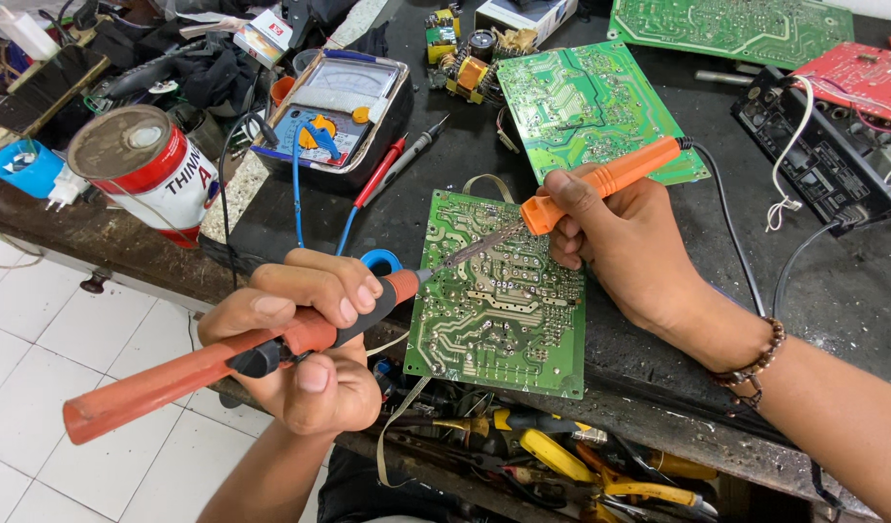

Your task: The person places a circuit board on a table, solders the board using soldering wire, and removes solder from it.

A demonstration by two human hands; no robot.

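While left hand [305, 339] grips desoldering pump [223, 363], right hand [625, 242] grips soldering iron [600, 184], circuit board [499, 310] between.

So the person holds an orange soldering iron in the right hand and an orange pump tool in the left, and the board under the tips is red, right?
Not quite. The head view shows the circuit board under the tips is green. The rest fits: the right hand holds the orange soldering iron, the left hand the orange pump tool.

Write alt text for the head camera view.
The right hand holds an orange soldering iron and the left hand a red desoldering pump, both tips meeting over a green circuit board on a cluttered dark workbench. An analog multimeter sits behind.
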